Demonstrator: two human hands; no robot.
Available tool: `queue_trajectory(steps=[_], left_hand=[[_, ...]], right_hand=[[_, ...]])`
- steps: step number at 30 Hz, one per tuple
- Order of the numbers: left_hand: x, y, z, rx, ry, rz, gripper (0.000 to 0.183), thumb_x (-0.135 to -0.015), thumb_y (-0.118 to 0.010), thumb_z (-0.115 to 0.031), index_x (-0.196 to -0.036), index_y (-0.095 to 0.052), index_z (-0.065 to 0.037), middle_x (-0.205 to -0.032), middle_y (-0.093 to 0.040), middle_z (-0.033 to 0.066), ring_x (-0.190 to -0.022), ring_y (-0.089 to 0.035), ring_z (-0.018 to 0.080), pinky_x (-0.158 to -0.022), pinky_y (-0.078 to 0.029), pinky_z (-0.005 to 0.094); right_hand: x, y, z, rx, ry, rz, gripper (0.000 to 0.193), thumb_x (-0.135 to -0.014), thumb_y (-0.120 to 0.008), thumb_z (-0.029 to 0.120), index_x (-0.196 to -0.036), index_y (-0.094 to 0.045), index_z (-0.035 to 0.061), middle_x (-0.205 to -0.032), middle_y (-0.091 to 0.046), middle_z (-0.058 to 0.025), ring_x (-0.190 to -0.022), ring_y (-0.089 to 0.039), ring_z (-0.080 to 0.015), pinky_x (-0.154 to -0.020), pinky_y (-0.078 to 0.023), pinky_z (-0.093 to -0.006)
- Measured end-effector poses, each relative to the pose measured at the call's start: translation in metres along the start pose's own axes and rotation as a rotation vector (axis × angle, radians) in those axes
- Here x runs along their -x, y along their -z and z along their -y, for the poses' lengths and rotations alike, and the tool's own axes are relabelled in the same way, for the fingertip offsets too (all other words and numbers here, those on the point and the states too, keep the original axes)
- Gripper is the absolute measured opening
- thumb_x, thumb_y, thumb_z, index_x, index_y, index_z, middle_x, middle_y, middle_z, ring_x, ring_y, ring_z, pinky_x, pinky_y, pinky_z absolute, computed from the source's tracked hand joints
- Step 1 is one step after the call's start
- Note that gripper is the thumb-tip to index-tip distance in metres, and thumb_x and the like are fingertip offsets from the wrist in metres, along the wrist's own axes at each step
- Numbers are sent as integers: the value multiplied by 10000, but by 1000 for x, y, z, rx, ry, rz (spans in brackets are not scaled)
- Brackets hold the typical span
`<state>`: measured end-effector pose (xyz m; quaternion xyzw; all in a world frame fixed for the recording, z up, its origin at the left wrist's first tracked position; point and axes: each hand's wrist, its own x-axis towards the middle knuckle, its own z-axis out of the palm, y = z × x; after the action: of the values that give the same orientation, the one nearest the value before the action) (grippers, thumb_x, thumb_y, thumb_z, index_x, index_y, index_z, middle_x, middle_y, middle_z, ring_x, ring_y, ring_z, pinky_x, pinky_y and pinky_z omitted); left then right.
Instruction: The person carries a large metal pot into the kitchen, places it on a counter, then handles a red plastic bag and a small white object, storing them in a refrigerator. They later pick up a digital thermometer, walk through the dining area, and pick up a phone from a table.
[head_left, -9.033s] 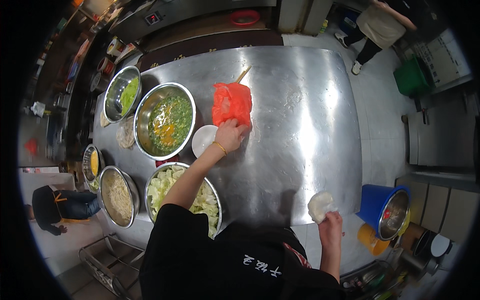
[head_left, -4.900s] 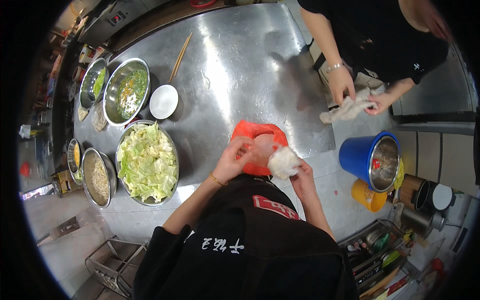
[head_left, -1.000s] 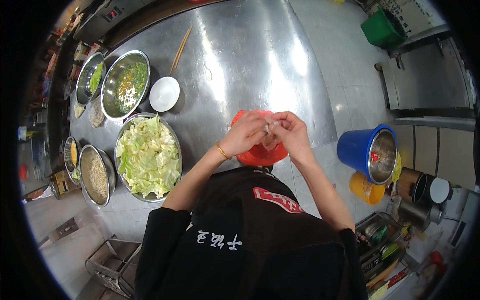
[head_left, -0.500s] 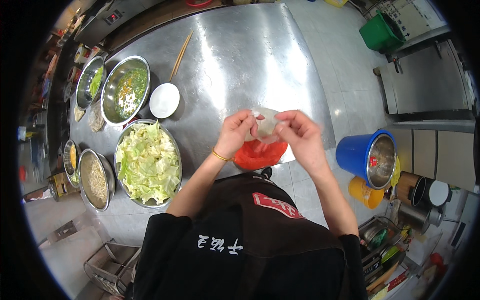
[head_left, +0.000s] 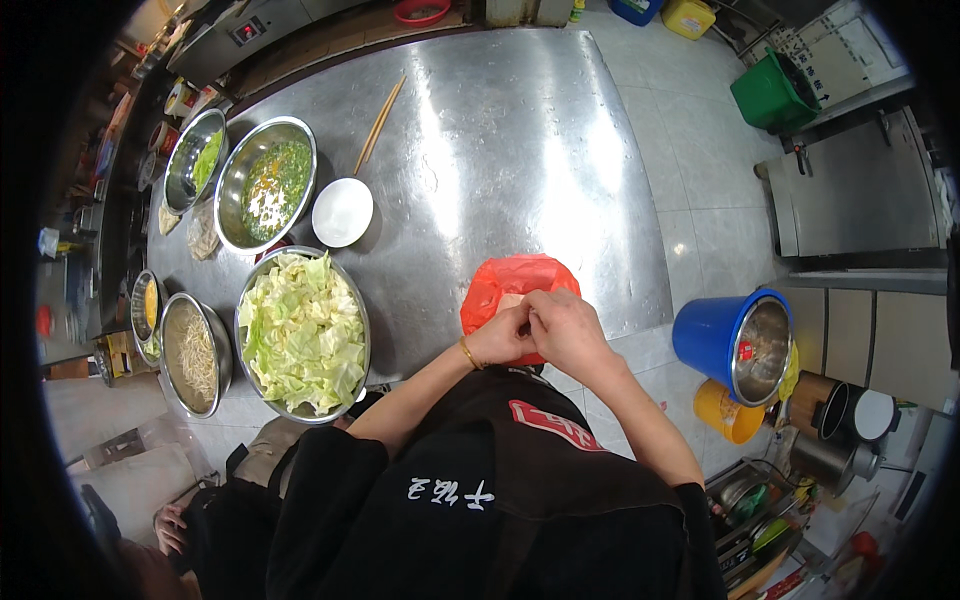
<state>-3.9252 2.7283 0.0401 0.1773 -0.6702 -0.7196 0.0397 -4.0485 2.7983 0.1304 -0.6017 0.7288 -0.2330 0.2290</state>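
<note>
At the table's front edge is a red plastic bag [head_left: 515,272] with its mouth spread wide. Over it, my left hand [head_left: 497,340] and my right hand [head_left: 568,325] meet, their fingers bent and pinched together. What they hold is hidden behind the fingers and knuckles. A small pale piece [head_left: 511,299] shows beside the fingers, against the red plastic. To the left, a large steel bowl [head_left: 366,360] is heaped with torn cabbage leaves [head_left: 303,333]. A white bowl [head_left: 342,213] sits farther back.
Chopsticks [head_left: 380,125] lie on the steel table [head_left: 510,140]. Steel bowls hold green liquid mix [head_left: 275,185], bean sprouts [head_left: 195,365] and greens [head_left: 207,158]. A blue bucket [head_left: 705,335] stands on the floor at right. Another person's hand [head_left: 170,528] shows at lower left.
Both hands have come down toward me and closed together over the red bag. The translucent film they held stretched no longer shows. Another person has come into view at lower left.
</note>
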Motion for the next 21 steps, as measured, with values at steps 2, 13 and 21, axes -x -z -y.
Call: queue_trajectory(steps=[2, 13, 21], left_hand=[[-4, -1, 3, 36, -47, -33, 161, -810, -536, -46, -958, -539, 18, -851, -553, 64, -752, -527, 143, -677, -442, 265], [-17, 15, 25, 248, -54, 60, 229, -921, -419, -148, -801, -541, 5, -709, -460, 3, -663, -430, 72, -567, -363, 228], [-19, 18, 27, 220, 108, 18, 276, -933, -421, -225, -787, -536, -21, -730, -480, -12, -685, -444, 74, -620, -384, 217]], right_hand=[[1, 0, 2, 35, 55, 0, 81, -754, -523, 48, -824, -565, 43, -730, -582, -127, -723, -568, -306, -638, -461, -388], [4, -1, -32, -32, -2, -108, 130, -737, -560, 67, -858, -600, 43, -792, -572, -126, -746, -578, -307, -634, -477, -388], [10, -15, -35, -5, 27, -199, 92, -727, -584, 83, -808, -603, 44, -750, -567, -112, -714, -576, -287, -610, -476, -380]])
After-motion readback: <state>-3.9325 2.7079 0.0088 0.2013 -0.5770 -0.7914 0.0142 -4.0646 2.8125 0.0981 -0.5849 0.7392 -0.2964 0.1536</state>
